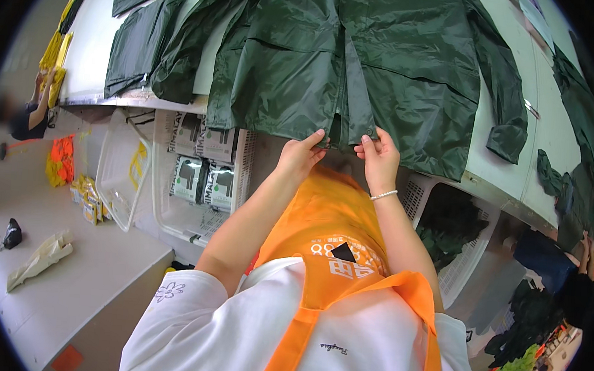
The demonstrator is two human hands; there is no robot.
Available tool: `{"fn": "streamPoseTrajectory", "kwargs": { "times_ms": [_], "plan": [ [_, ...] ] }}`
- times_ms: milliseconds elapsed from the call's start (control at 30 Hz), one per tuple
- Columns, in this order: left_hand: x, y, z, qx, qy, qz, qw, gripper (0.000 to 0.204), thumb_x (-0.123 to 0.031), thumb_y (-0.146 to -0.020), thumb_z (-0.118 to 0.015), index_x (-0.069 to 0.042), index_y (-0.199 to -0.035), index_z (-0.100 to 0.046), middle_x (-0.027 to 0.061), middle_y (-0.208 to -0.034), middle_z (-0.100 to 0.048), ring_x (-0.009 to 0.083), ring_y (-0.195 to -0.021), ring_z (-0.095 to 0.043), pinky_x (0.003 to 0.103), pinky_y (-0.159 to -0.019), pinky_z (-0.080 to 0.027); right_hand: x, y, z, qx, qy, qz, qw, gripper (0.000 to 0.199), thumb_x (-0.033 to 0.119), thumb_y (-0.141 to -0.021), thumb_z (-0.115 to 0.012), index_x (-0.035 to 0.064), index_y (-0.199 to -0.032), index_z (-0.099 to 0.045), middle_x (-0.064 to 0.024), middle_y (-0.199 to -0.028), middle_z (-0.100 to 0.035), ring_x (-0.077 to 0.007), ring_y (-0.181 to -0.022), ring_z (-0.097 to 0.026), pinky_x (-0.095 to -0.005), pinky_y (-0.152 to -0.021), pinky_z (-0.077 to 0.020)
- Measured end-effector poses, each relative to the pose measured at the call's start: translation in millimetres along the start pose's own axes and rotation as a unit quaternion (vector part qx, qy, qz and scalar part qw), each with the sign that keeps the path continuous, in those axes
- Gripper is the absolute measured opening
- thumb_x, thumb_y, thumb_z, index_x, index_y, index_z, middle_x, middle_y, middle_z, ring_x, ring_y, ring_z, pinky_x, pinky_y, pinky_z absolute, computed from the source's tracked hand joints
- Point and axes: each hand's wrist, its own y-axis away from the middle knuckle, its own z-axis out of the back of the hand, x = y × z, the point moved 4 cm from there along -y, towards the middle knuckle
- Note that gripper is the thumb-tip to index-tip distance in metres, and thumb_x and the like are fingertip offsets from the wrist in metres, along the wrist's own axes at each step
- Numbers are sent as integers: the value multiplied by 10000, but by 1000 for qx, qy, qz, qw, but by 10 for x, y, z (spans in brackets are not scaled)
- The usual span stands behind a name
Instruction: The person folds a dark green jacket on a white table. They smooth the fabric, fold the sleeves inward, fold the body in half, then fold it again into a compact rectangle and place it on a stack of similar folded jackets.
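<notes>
A dark green rain jacket (416, 63) lies spread over the white table, its lower hem hanging at the near edge and its front parted at the bottom. Thumb and fingers of my left hand (303, 153) pinch the hem corner on the left side of the opening. With my right hand (379, 157) I pinch the hem corner on the other side. The front zipper (339, 99) runs up between the two halves. A sleeve (505, 107) stretches down the right of the jacket, its cuff folded over.
Folded green garments (142, 40) lie on the table's left. Below the edge stand a white crate (242, 175) of packaged goods and another crate (413, 194) with dark cloth. Small scissors (532, 109) rest at right. Other people work at far left and far right.
</notes>
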Motion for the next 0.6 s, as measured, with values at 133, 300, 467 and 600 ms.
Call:
{"fn": "streamPoseTrajectory", "kwargs": {
  "times_ms": [133, 300, 467, 600],
  "plan": [
    [-106, 73, -40, 45, -24, -59, 997, 187, -157, -825, -695, 4, -881, -617, 84, -880, -654, 152, -762, -609, 267, -699, -477, 136, 44, -214, 3, 120, 107, 987, 188, 80, -878, -585, -16, -1036, -621, -80, -789, -655, -98, -667, -612, -234, -621, -482],
    [-178, 128, -115, 23, -193, -53, 979, 213, -120, -819, -689, 37, -933, -602, 80, -865, -641, 154, -771, -616, 271, -688, -486, -64, 9, -215, -54, 3, 8, 999, 179, 121, -925, -527, -14, -1018, -599, -48, -784, -632, -90, -647, -580, -231, -612, -486],
    [33, 50, -240, 73, -152, -34, 985, 213, -35, -792, -698, 20, -967, -589, 84, -889, -630, 166, -779, -623, 251, -681, -496, -145, 12, -115, -74, -168, -133, 974, 154, 118, -929, -522, -26, -970, -561, -53, -769, -599, -115, -655, -586, -234, -599, -506],
    [7, 128, -342, 121, -85, -29, 989, 190, -20, -802, -679, 23, -965, -592, 84, -926, -625, 165, -792, -621, 258, -697, -512, -35, 22, 78, -188, 116, 75, 972, 174, 69, -830, -633, 14, -985, -574, -77, -884, -593, -175, -720, -587, -284, -642, -493]
  ]
}}
